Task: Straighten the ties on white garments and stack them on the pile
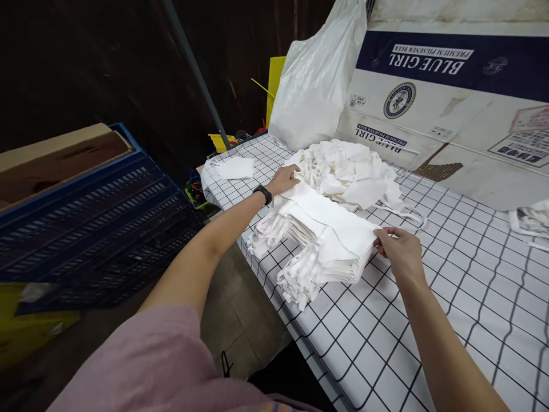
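A stack of white fabric pieces with strap-like ends [338, 266] lies near the table's front edge, with the straps hanging in bunches toward me. Across its top stretches one flat white fabric piece [332, 220]. My right hand [398, 252] pinches the right corner of this piece between thumb and fingers. At the far left end of it is my left hand [283, 179], its fingers bent and closed on the edge; the fingertips are partly hidden. Just behind, a loose heap of white fabric pieces [347, 169] touches the stack's far side.
A black-and-white checked cloth [429, 320] covers the table. One white piece [234, 168] lies at the far left corner. Behind stand a white plastic bag [319, 80] and a printed cardboard box [429, 103]. More white fabric [534, 220] is at right. Blue crates [86, 217] stand left.
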Tool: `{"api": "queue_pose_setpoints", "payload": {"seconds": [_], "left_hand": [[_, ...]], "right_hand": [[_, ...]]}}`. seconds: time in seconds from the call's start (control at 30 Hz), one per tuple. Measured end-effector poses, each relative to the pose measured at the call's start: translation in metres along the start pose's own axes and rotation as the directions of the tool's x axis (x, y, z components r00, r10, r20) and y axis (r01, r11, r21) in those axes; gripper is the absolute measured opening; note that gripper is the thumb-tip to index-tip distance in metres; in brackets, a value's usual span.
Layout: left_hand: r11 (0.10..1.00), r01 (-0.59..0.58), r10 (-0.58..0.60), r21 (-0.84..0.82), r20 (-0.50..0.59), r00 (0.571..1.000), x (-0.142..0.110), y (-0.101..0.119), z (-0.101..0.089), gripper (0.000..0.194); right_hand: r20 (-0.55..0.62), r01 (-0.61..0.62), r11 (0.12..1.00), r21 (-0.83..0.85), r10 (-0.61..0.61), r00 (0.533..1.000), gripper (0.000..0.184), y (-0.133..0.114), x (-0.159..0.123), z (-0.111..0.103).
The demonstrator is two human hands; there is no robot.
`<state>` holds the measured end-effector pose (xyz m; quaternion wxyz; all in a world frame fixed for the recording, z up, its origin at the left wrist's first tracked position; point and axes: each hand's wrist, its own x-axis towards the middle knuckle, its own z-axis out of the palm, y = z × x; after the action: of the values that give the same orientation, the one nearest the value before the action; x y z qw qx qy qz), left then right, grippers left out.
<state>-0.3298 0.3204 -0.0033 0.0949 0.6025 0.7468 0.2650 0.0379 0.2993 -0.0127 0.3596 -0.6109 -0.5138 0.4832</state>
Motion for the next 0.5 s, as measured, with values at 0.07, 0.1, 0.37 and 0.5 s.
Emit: {"api": "queue_pose_setpoints", "payload": {"seconds": [0.07,0.1,0.37,0.5], "left_hand": [[1.000,-0.029,0.029,-0.008,-0.001,1.000,-0.004,-0.003,-0.001,0.031],[0.999,-0.041,0.040,-0.011,-0.005,0.999,-0.006,-0.003,-0.001,0.030],[0.994,-0.103,0.103,0.032,-0.010,0.995,-0.015,-0.003,-0.001,0.032],[0.973,-0.112,0.109,0.203,0.028,0.994,-0.017,0.002,-0.002,0.038]], "right_hand": [[0.008,-0.027,0.998,0.053,0.027,1.000,0.018,0.001,-0.001,0.001],[0.015,-0.033,0.996,0.080,0.032,0.999,0.019,0.002,-0.001,0.002],[0.039,0.067,0.997,0.031,-0.068,0.997,0.023,0.015,0.004,0.004],[0.031,0.082,0.997,-0.011,-0.082,0.996,0.025,0.017,0.005,0.002]]}}
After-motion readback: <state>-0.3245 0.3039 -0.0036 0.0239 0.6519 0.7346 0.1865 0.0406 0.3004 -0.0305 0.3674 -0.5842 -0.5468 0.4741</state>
